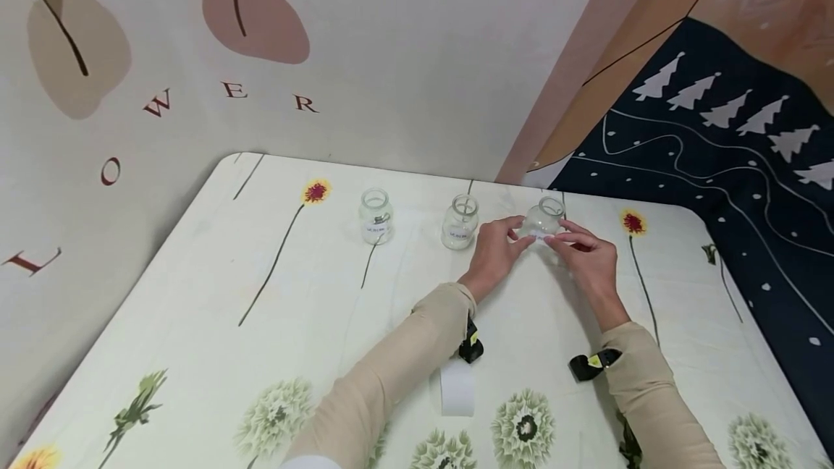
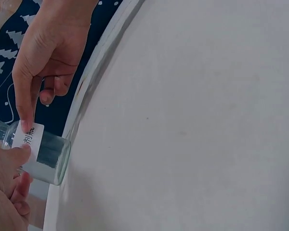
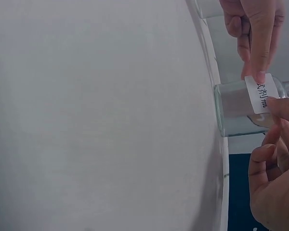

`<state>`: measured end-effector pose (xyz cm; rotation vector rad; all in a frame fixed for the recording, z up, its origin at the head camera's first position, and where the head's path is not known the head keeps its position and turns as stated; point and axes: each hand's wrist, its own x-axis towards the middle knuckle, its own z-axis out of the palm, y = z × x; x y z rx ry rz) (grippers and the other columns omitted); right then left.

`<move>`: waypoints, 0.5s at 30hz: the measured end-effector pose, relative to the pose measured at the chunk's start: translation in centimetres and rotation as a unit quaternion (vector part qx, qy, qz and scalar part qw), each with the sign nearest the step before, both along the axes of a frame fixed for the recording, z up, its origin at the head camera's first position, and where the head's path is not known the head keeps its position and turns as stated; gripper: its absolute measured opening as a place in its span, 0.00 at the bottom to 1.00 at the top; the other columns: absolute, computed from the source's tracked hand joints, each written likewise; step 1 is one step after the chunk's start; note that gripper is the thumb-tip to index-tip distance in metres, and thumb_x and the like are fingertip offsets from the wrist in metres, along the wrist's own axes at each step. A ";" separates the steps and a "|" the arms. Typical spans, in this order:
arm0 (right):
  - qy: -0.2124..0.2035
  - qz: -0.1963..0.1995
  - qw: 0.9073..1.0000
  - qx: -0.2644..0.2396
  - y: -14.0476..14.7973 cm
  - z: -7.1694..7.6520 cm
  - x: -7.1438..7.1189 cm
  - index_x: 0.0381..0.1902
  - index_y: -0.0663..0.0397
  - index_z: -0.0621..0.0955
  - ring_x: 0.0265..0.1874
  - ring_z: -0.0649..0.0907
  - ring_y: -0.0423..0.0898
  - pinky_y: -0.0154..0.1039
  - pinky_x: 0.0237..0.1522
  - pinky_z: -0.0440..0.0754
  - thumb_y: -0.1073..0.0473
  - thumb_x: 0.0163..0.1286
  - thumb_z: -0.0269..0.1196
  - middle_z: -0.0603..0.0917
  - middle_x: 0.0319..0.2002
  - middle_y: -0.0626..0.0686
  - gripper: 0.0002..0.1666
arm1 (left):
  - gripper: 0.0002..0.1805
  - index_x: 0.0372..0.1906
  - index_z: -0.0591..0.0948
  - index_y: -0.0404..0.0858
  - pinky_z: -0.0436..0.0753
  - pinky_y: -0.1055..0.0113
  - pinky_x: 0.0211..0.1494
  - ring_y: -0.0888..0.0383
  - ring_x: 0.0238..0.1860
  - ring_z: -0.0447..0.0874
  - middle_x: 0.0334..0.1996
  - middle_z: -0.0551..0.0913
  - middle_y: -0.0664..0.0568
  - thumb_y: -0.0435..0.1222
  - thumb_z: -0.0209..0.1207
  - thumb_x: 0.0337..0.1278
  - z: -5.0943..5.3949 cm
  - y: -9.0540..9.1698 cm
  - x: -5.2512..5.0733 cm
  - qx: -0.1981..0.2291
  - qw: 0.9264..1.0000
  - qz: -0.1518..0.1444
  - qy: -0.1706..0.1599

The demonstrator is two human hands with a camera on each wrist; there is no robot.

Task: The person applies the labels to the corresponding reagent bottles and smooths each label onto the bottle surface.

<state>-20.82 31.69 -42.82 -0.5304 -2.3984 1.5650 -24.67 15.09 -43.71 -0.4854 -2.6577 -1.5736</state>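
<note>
At the back right of the table, both hands hold a small clear glass jar (image 1: 544, 217) between them, tilted slightly. A white label (image 2: 31, 138) with black handwritten characters lies across its side. My left hand (image 1: 496, 250) grips the jar from the left, thumb pressing one end of the label. From the right, my right hand (image 1: 591, 266) holds it too, its thumb on the label's other end in the right wrist view. Fingers behind the glass are partly hidden. Just left of the left hand stands a second labelled glass jar (image 1: 460, 223).
A third labelled jar (image 1: 376, 217) stands upright farther left. A roll of white labels (image 1: 457, 389) lies near the left forearm. The flower-print cloth (image 1: 195, 295) covers the table, and a printed wall hanging (image 1: 404, 78) rises behind its back edge.
</note>
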 end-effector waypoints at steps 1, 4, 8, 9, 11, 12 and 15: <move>0.000 0.001 1.000 -0.001 0.0 0.0 0.0 0.48 0.68 0.88 0.57 0.79 0.38 0.26 0.29 0.71 0.52 0.65 0.76 0.84 0.64 0.51 0.24 | 0.21 0.60 0.85 0.35 0.76 0.78 0.39 0.63 0.36 0.83 0.47 0.90 0.47 0.37 0.70 0.64 0.0 0.0 0.0 0.000 1.000 0.000 -0.001; 0.000 0.000 1.000 -0.001 0.0 -0.1 -0.1 0.47 0.68 0.88 0.54 0.79 0.36 0.26 0.28 0.70 0.52 0.64 0.76 0.84 0.63 0.50 0.24 | 0.20 0.60 0.86 0.35 0.73 0.79 0.37 0.64 0.35 0.81 0.46 0.91 0.47 0.36 0.69 0.65 0.1 0.0 0.0 0.001 1.000 0.000 -0.004; 0.003 0.000 1.000 0.000 0.1 -0.1 -0.1 0.47 0.68 0.88 0.49 0.79 0.34 0.27 0.28 0.70 0.52 0.64 0.77 0.84 0.63 0.51 0.24 | 0.19 0.58 0.86 0.35 0.74 0.78 0.36 0.63 0.34 0.82 0.42 0.91 0.47 0.36 0.69 0.65 0.2 0.0 0.0 -0.002 1.000 0.003 0.004; 0.004 0.001 1.000 -0.001 0.1 -0.1 -0.1 0.47 0.68 0.89 0.48 0.79 0.34 0.27 0.27 0.70 0.52 0.64 0.77 0.84 0.63 0.51 0.24 | 0.19 0.58 0.86 0.34 0.74 0.78 0.36 0.63 0.33 0.82 0.41 0.91 0.47 0.36 0.69 0.65 0.2 0.0 0.0 -0.002 1.000 0.004 0.006; 0.003 0.002 1.000 -0.001 0.1 -0.1 0.0 0.47 0.68 0.89 0.48 0.79 0.33 0.27 0.27 0.70 0.52 0.64 0.77 0.84 0.63 0.51 0.24 | 0.18 0.57 0.87 0.34 0.74 0.78 0.37 0.63 0.33 0.82 0.41 0.91 0.47 0.36 0.69 0.65 0.2 0.0 0.0 -0.001 1.000 0.006 0.011; 0.003 0.003 1.000 -0.003 0.1 -0.1 0.0 0.47 0.68 0.88 0.48 0.79 0.33 0.27 0.27 0.70 0.52 0.64 0.77 0.84 0.63 0.51 0.24 | 0.18 0.57 0.87 0.35 0.74 0.78 0.37 0.63 0.33 0.82 0.40 0.91 0.47 0.36 0.69 0.65 0.2 0.0 0.0 -0.001 1.000 0.007 0.013; 0.000 0.004 1.000 -0.005 0.1 -0.1 0.0 0.47 0.68 0.88 0.49 0.79 0.34 0.27 0.28 0.70 0.52 0.64 0.77 0.84 0.63 0.51 0.24 | 0.17 0.56 0.87 0.35 0.74 0.78 0.37 0.64 0.32 0.81 0.40 0.91 0.48 0.36 0.69 0.65 0.2 0.0 0.0 -0.001 1.000 0.007 0.016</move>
